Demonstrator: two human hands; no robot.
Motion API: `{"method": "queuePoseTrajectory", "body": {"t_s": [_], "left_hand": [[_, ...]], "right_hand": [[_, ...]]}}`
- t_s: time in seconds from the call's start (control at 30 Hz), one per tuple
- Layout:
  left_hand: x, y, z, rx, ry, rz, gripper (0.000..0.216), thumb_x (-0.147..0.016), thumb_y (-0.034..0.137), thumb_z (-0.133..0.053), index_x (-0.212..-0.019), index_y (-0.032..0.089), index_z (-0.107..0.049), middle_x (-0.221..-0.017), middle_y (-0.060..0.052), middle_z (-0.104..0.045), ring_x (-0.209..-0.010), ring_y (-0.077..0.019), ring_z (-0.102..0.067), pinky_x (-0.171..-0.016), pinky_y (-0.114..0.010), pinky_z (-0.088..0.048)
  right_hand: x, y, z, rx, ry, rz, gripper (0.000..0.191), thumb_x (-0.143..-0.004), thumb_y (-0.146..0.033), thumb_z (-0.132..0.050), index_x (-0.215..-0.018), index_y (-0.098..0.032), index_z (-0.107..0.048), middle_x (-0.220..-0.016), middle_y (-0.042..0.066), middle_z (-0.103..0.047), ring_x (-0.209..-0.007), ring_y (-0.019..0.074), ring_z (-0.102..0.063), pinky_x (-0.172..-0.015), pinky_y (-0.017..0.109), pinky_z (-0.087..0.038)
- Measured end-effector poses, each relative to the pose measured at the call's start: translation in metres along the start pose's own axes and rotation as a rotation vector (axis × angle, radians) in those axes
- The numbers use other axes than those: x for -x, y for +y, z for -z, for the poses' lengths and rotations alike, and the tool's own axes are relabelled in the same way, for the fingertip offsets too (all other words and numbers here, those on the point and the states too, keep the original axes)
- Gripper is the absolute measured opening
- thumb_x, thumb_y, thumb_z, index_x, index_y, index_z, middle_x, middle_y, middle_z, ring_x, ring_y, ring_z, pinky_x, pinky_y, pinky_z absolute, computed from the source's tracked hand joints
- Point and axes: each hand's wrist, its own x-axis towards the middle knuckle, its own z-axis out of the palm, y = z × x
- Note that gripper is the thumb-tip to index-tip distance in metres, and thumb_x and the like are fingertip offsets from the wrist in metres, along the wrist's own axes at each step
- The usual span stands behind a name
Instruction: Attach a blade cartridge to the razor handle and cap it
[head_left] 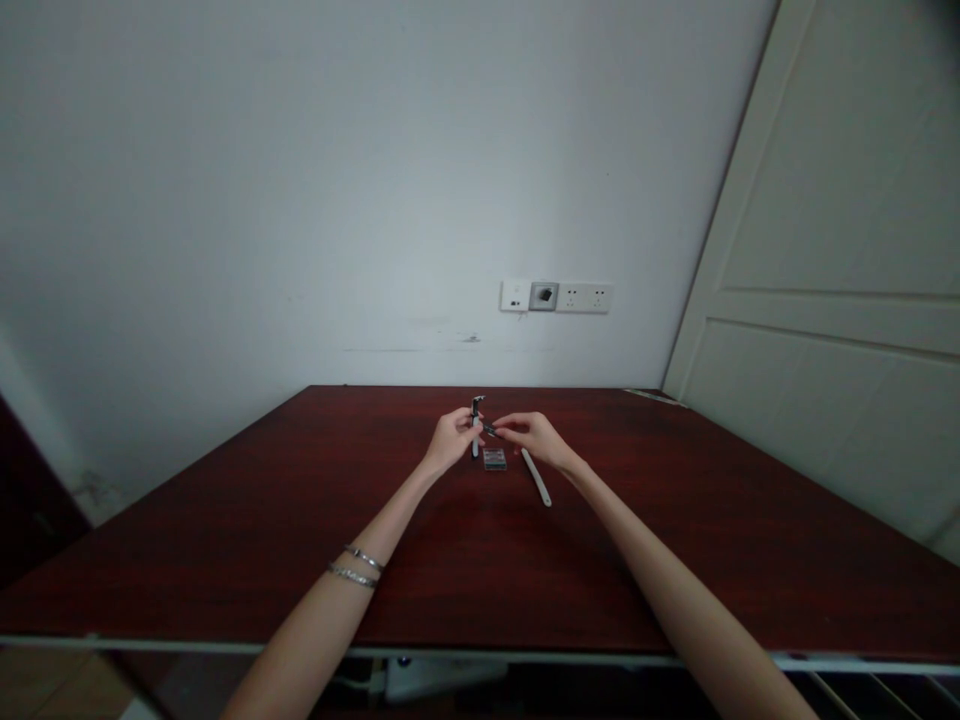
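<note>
Near the far middle of the table, my left hand point(453, 438) is closed on a slim white strip with a black, bent top point(475, 440), held upright. Between the thumb and fingers of my right hand point(534, 436) is a small dark flat piece point(490, 430), close to the strip's right side. What kind these things are is too small to tell. Just below the hands, a small clear box point(495, 460) with dark contents lies on the table. A second white strip point(537, 480), with a dark spot near its end, rests slantwise below my right hand.
The dark red wooden table point(300, 540) runs back to a pale wall with sockets point(585, 297). A white panelled door point(832, 370) stands along the right side. Something white point(442, 678) shows beneath the table's front edge.
</note>
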Motion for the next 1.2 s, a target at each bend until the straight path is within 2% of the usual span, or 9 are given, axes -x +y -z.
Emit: {"method": "queuePoseTrajectory", "body": {"t_s": [0.17,0.37,0.7,0.83,0.97,1.07,1.2], "left_hand": [[-0.003,-0.003,0.003,0.003,0.053,-0.01,0.026,-0.071,0.028,-0.062,-0.091,0.012,-0.055,-0.075,-0.005,-0.064,-0.055,-0.0139,-0.063,-0.042,-0.018,-0.043],[-0.003,-0.003,0.002,0.004,0.084,0.004,0.026,-0.071,0.028,-0.061,-0.091,0.012,-0.055,-0.078,-0.005,-0.065,-0.055,-0.0134,-0.063,-0.042,-0.017,-0.043],[0.0,0.003,-0.001,0.017,0.125,0.026,0.023,-0.072,0.026,-0.061,-0.09,0.013,-0.056,-0.078,-0.005,-0.066,-0.055,-0.0137,-0.064,-0.045,-0.019,-0.045],[0.001,0.008,-0.001,0.034,0.125,0.044,0.027,-0.072,0.029,-0.062,-0.092,0.013,-0.056,-0.084,-0.007,-0.066,-0.06,-0.0156,-0.065,-0.043,-0.018,-0.044],[0.0,0.014,0.004,0.068,0.149,0.056,0.03,-0.071,0.03,-0.063,-0.095,0.013,-0.055,-0.093,-0.01,-0.066,-0.07,-0.0187,-0.066,-0.044,-0.019,-0.046],[0.0,0.014,0.005,0.036,0.151,0.035,0.025,-0.071,0.027,-0.064,-0.089,0.012,-0.055,-0.085,-0.008,-0.066,-0.069,-0.0179,-0.066,-0.048,-0.021,-0.048],[0.002,0.009,0.001,-0.029,0.09,-0.032,0.02,-0.069,0.022,-0.066,-0.08,0.013,-0.051,-0.072,-0.004,-0.065,-0.062,-0.0148,-0.064,-0.054,-0.023,-0.049]], "right_hand": [[0.001,0.0,0.003,-0.01,0.017,-0.029,0.031,-0.073,-0.032,-0.06,-0.096,-0.013,-0.068,-0.09,0.008,-0.069,-0.06,0.0126,-0.06,-0.045,0.02,-0.048],[0.001,0.003,-0.001,-0.017,0.041,-0.01,0.029,-0.075,-0.033,-0.058,-0.094,-0.014,-0.069,-0.086,0.006,-0.07,-0.055,0.0116,-0.059,-0.044,0.021,-0.048],[-0.001,0.004,-0.008,-0.055,0.155,0.002,0.029,-0.071,-0.037,-0.063,-0.088,-0.014,-0.07,-0.089,0.008,-0.07,-0.045,0.0108,-0.057,-0.044,0.024,-0.05],[-0.001,0.004,-0.009,-0.058,0.183,0.016,0.029,-0.072,-0.036,-0.062,-0.088,-0.014,-0.07,-0.09,0.01,-0.07,-0.043,0.0107,-0.057,-0.043,0.024,-0.049],[-0.006,0.01,-0.006,-0.104,0.237,-0.03,0.031,-0.071,-0.036,-0.062,-0.089,-0.012,-0.069,-0.084,0.009,-0.07,-0.041,0.0109,-0.057,-0.041,0.023,-0.047],[-0.011,0.011,-0.002,-0.17,0.297,-0.062,0.035,-0.068,-0.038,-0.064,-0.089,-0.01,-0.069,-0.077,0.009,-0.07,-0.043,0.012,-0.058,-0.04,0.024,-0.048],[-0.016,0.008,0.002,-0.25,0.324,-0.069,0.037,-0.065,-0.039,-0.066,-0.088,-0.009,-0.07,-0.073,0.009,-0.07,-0.051,0.0151,-0.062,-0.046,0.026,-0.053]]}}
